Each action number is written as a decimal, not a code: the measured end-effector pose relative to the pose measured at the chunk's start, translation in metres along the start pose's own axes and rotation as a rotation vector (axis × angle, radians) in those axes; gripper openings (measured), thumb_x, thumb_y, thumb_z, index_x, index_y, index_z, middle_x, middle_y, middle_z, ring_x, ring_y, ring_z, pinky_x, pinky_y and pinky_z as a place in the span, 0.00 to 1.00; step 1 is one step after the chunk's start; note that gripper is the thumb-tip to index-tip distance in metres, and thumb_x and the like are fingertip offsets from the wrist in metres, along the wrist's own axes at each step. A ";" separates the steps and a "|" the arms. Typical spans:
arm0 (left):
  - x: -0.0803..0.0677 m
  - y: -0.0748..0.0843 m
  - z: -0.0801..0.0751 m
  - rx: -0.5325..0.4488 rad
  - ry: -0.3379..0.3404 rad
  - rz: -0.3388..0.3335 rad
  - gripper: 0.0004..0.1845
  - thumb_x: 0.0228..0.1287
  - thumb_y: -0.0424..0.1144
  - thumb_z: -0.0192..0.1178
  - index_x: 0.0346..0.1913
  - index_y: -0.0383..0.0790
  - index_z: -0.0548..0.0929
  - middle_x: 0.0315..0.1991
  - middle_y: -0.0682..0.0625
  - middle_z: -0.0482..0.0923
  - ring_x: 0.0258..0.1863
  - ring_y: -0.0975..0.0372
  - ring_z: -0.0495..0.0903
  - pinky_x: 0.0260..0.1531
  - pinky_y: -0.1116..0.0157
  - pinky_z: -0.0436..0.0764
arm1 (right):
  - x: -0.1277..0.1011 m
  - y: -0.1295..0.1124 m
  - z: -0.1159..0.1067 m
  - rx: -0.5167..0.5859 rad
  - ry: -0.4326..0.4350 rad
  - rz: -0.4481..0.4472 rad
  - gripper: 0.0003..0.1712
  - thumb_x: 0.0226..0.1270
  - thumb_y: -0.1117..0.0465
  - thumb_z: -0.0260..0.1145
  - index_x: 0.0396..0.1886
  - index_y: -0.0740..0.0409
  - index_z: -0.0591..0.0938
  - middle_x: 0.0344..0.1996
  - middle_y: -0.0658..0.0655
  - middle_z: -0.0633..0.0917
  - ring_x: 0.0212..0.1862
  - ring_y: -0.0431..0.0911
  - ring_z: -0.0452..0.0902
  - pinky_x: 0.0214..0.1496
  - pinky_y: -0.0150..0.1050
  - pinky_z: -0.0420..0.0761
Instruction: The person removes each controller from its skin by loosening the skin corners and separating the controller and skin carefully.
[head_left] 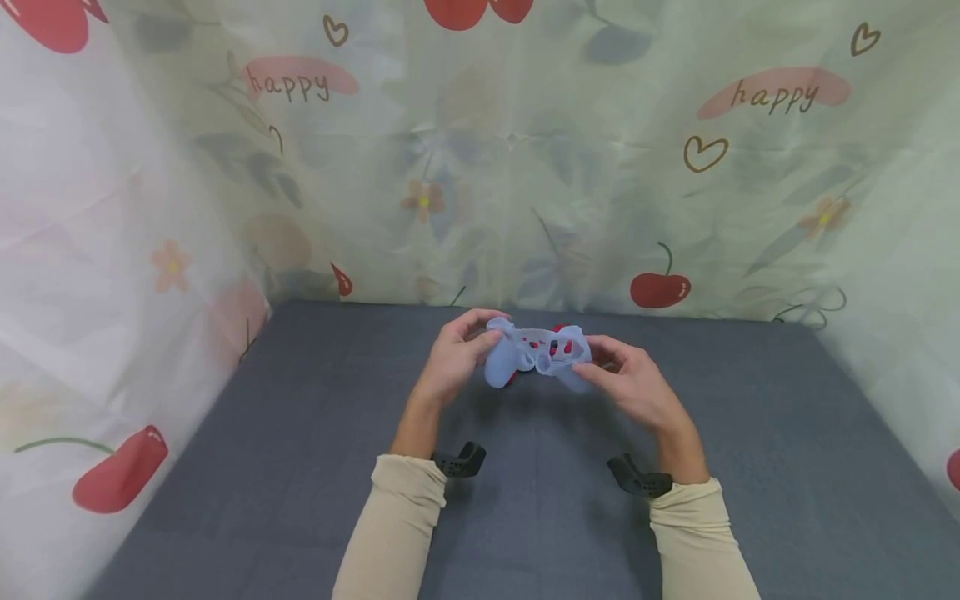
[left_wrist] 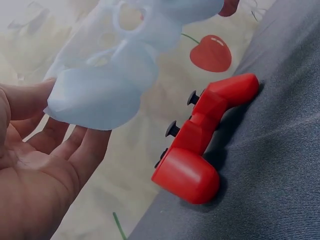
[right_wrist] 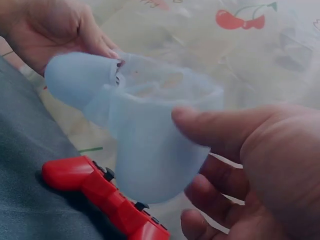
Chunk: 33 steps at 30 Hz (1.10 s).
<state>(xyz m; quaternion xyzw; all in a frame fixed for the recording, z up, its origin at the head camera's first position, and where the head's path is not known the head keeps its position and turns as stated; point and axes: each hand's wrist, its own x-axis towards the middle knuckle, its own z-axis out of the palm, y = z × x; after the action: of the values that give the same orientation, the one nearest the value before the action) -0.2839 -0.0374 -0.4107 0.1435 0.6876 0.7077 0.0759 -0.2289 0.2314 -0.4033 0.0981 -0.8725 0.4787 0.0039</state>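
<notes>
A translucent pale-blue silicone controller cover (head_left: 501, 363) is held up between both hands above the table. My left hand (head_left: 455, 354) pinches its left end with thumb and fingers, and my right hand (head_left: 633, 379) pinches the right end. Cut-out holes show through the cover (left_wrist: 100, 95) in the left wrist view. Below it, a red game controller (left_wrist: 200, 125) with black thumbsticks lies on the cloth, touched by neither hand. From the head, the cover hides most of that controller. In the right wrist view the thumb presses the cover (right_wrist: 155, 150) from outside.
A dark grey cloth (head_left: 315, 500) covers the table. Behind and at both sides hangs a pale curtain (head_left: 510, 167) printed with cherries, hearts and flowers. Each wrist wears a black camera mount (head_left: 461, 460).
</notes>
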 end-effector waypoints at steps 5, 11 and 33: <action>-0.002 0.003 0.000 0.005 -0.003 -0.003 0.16 0.75 0.35 0.58 0.62 0.42 0.81 0.60 0.44 0.79 0.49 0.60 0.81 0.45 0.65 0.81 | -0.001 0.000 -0.001 0.037 -0.008 0.030 0.25 0.72 0.48 0.67 0.61 0.57 0.80 0.53 0.60 0.84 0.49 0.51 0.79 0.52 0.43 0.81; -0.002 0.003 0.000 0.036 -0.056 -0.023 0.19 0.74 0.35 0.59 0.64 0.50 0.81 0.62 0.47 0.80 0.50 0.58 0.81 0.46 0.63 0.81 | 0.000 -0.001 0.000 0.067 -0.013 0.055 0.29 0.73 0.43 0.65 0.65 0.56 0.76 0.56 0.61 0.84 0.52 0.53 0.80 0.53 0.40 0.81; -0.005 0.005 -0.009 0.066 -0.099 0.055 0.19 0.64 0.27 0.67 0.57 0.41 0.84 0.57 0.45 0.83 0.46 0.57 0.87 0.44 0.62 0.87 | -0.001 -0.011 -0.001 0.074 0.140 0.189 0.24 0.77 0.53 0.58 0.67 0.58 0.72 0.58 0.66 0.84 0.54 0.57 0.83 0.52 0.46 0.84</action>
<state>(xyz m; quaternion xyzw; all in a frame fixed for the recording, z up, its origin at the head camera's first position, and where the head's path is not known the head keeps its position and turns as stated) -0.2812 -0.0481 -0.4060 0.1998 0.7016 0.6786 0.0856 -0.2257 0.2266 -0.3937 -0.0182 -0.8572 0.5145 0.0160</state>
